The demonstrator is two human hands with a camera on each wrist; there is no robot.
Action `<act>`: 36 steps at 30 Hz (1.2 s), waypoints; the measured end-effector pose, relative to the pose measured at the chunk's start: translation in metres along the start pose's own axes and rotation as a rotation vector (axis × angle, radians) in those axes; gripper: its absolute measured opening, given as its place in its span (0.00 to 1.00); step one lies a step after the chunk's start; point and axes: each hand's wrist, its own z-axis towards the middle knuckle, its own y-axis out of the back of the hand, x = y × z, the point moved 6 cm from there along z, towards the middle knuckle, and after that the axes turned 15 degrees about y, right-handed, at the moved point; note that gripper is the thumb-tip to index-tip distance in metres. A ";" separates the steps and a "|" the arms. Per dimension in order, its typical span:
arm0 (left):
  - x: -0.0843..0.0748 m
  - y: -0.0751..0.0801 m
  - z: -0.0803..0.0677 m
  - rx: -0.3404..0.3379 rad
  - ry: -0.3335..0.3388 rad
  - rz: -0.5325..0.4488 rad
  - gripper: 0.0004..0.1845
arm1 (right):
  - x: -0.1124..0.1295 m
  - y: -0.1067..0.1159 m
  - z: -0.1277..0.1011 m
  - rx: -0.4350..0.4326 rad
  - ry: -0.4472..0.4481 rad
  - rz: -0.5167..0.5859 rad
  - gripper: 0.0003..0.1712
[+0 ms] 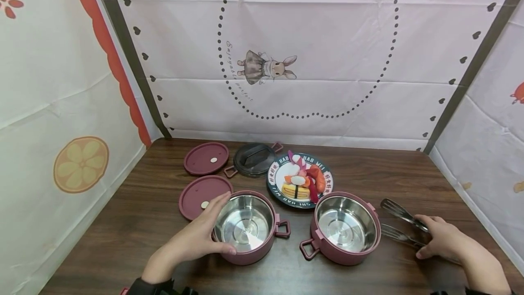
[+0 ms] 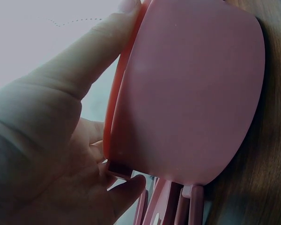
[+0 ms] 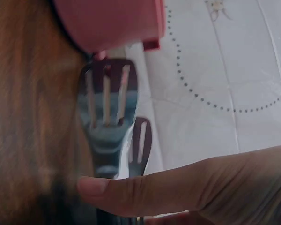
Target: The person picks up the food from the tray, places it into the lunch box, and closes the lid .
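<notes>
My left hand (image 1: 192, 238) holds the left side of a pink pot (image 1: 259, 250) with a steel inside, its thumb at the near rim and its fingers at the far rim. In the left wrist view the pink wall of that pot (image 2: 192, 93) stands beside the thumb. My right hand (image 1: 446, 240) grips a pair of slotted metal tongs (image 1: 403, 214) low over the table at the right, their two heads apart. In the right wrist view the thumb lies across the tongs (image 3: 105, 136). A second pink pot (image 1: 348, 257) stands between the hands.
Two dark pink lids (image 1: 206, 157) lie at the back left. Beside them is a black lid (image 1: 254, 160) with pink handles. A patterned plate (image 1: 273, 185) behind the pots bears several toy foods (image 1: 296, 190). Printed cloth walls (image 1: 327, 49) enclose the brown table (image 1: 123, 240).
</notes>
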 end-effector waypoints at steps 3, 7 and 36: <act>-0.001 0.001 0.000 -0.001 -0.004 0.001 0.64 | -0.005 -0.001 -0.002 -0.005 -0.023 0.007 0.52; -0.002 0.001 0.000 -0.002 -0.008 0.003 0.64 | -0.011 0.000 -0.003 -0.010 -0.025 -0.013 0.48; -0.002 0.000 0.000 0.002 -0.002 0.027 0.64 | 0.054 0.076 -0.012 -0.485 0.026 -0.231 0.40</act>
